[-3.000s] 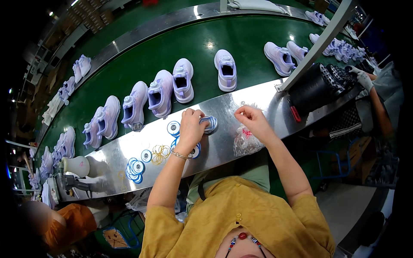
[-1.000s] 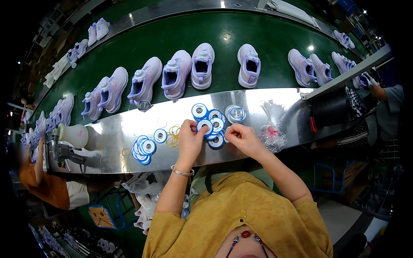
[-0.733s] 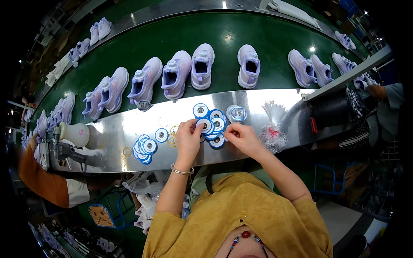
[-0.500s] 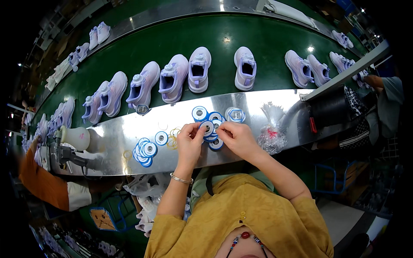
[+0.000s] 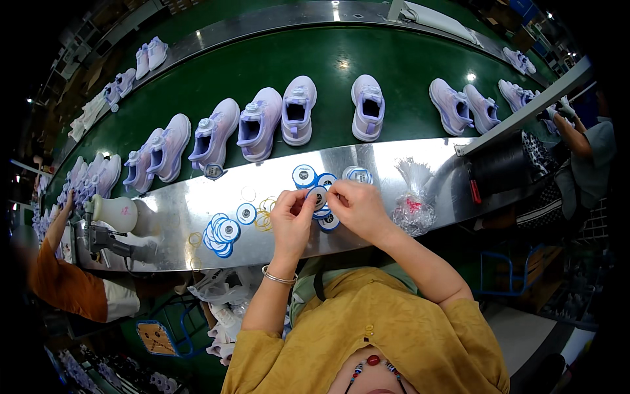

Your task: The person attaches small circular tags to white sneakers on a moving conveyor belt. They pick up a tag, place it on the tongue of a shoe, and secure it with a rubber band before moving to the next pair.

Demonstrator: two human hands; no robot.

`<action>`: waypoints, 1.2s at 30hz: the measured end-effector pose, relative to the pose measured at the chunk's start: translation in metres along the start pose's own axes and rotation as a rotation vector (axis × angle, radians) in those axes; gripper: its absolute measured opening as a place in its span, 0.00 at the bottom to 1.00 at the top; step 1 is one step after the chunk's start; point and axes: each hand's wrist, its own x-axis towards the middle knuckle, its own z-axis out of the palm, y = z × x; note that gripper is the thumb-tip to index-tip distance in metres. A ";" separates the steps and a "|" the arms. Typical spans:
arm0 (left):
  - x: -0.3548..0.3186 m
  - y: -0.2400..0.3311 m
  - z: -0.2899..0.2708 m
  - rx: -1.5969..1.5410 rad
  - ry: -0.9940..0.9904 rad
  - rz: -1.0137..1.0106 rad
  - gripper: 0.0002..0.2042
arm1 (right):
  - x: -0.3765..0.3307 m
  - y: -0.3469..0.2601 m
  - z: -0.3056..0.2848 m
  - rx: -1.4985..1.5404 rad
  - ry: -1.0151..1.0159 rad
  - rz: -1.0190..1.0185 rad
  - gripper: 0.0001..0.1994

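Seemingly mid-sorting, both hands' fingers (image 5: 314,197) pinch one round blue-and-white tag (image 5: 318,196) together, above the loose tags (image 5: 328,220) on the counter (image 5: 170,223); separating it needs a fine grip.

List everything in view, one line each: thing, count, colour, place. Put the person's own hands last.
Sneakers: more than a dozen, pale lilac and white, in a row on the belt.
Conveyor belt: one, green, beyond the metal shelf.
Metal shelf: one, silver, between person and belt.
Round discs: several, white with blue rims, on the shelf around the hands.
Disc stack: one cluster, blue and white, left of the hands.
Rubber bands: a few, yellow, loose on the shelf.
Plastic bag: one, clear, tied, right of the hands.
Co-workers: two, one in orange at left, one in grey at right.
Left hand: pinching a disc with the right.
Right hand: on the same disc.
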 end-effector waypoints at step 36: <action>0.008 0.036 -0.015 -0.362 -0.225 -0.220 0.05 | 0.010 -0.007 -0.009 0.043 -0.097 -0.198 0.07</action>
